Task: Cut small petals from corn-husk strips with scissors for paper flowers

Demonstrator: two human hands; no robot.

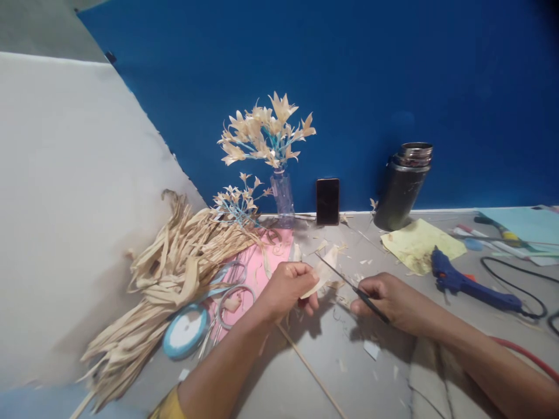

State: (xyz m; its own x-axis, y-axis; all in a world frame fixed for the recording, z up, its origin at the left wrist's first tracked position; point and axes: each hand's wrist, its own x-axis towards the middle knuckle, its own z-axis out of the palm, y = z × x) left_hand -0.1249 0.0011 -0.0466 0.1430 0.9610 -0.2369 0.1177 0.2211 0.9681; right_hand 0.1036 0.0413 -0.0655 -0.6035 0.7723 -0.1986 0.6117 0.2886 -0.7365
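My left hand [288, 285] pinches a pale piece of dried corn husk [326, 269] between thumb and fingers. In my right hand [386, 299] is a thin metal tool with a black handle [373, 304]; its exact kind is not clear. The slim tip of that tool lies across the husk piece, near its upper end. Small husk scraps [334, 285] are scattered on the table around both hands. A thin stick [310, 369] lies below my left hand.
Left lie a dried husk bundle [174, 279], blue ribbon spool [186, 331] and pink sheet [279, 247]. Behind stand husk flowers [262, 131] in a clear bottle [283, 198], a phone [327, 201] and a dark flask [402, 189]. Right: a blue glue gun [474, 285], its cable, yellow paper [421, 241].
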